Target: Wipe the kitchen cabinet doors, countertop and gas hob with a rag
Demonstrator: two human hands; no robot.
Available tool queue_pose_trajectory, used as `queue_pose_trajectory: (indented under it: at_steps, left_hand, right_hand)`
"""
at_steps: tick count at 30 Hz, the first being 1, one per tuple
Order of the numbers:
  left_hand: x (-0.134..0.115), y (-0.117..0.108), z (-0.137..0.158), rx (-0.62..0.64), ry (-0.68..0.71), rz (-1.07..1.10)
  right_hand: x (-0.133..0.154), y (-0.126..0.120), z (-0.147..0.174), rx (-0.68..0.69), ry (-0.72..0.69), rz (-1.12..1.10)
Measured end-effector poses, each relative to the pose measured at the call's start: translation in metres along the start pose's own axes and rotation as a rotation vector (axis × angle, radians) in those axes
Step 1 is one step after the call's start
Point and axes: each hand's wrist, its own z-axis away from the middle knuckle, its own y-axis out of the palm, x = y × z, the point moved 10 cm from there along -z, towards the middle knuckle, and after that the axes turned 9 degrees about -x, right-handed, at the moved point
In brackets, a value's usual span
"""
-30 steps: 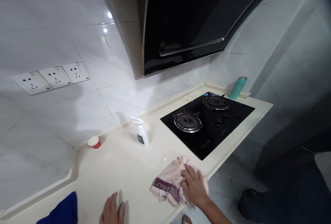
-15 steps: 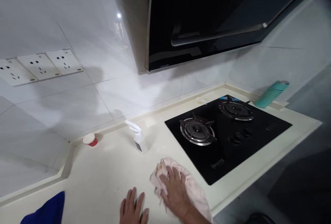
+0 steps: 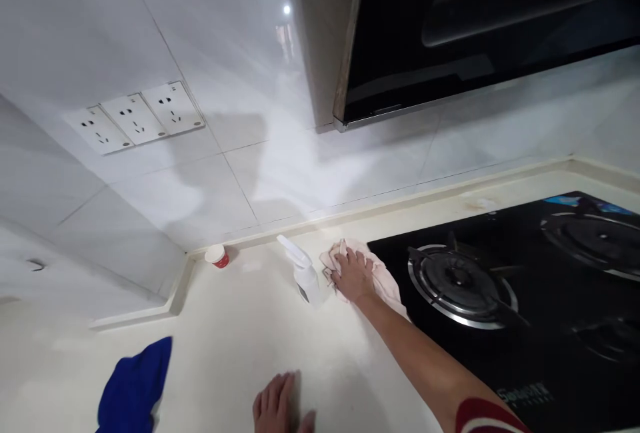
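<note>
My right hand (image 3: pixel 355 276) presses a crumpled pale pink cloth (image 3: pixel 387 283) onto the pale countertop (image 3: pixel 235 346), fingers bent over it. The cloth lies at the left edge of the black gas hob (image 3: pixel 525 340), near the back wall. A white spray bottle (image 3: pixel 306 280) stands upright just left of the cloth. At the bottom of the view, my left hand (image 3: pixel 274 406) rests on the countertop, thumb apart from the fingers and nothing in it.
A red and white paper cup (image 3: pixel 217 256) stands in the back left corner. Dark blue fabric (image 3: pixel 135 390) lies at the lower left. The black range hood (image 3: pixel 475 33) overhangs the hob, and wall sockets (image 3: pixel 137 118) sit at the left.
My right hand has pushed the cloth away from me, toward the back wall beside the spray bottle. The view has swung left, and the green bottle has left it.
</note>
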Motion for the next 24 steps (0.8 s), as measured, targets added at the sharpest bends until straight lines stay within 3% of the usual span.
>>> queue_pose_trajectory:
  at_steps: [2,5,8,11,15,18,21,24]
  left_hand:
    - [0.008,0.009,-0.033,-0.006,-0.277,0.137]
    - [-0.001,0.032,-0.095,-0.009,-0.584,0.374]
    - [-0.024,0.052,-0.157,-0.020,-0.605,0.460]
    - [-0.032,0.068,-0.191,-0.027,-0.612,0.533]
    - [-0.031,0.079,-0.198,-0.050,-0.611,0.630]
    - [-0.018,0.069,-0.185,-0.100,-0.614,0.658]
    - [0.017,0.040,-0.161,-0.173,-0.639,0.653]
    - [0.073,-0.004,-0.133,-0.270,-0.690,0.609]
  right_hand:
    - [0.001,-0.001,0.017,-0.018,-0.019,0.003]
    - [0.004,-0.004,0.065,-0.102,-0.076,0.040]
    - [0.005,-0.007,0.115,-0.232,-0.157,0.047]
    - [0.003,-0.010,0.140,-0.324,-0.225,0.004]
    - [0.002,-0.016,0.139,-0.353,-0.249,-0.049]
    - [0.003,-0.020,0.136,-0.357,-0.248,-0.071]
    - [0.000,-0.019,0.137,-0.356,-0.250,-0.087]
    - [-0.004,-0.015,0.138,-0.364,-0.245,-0.107]
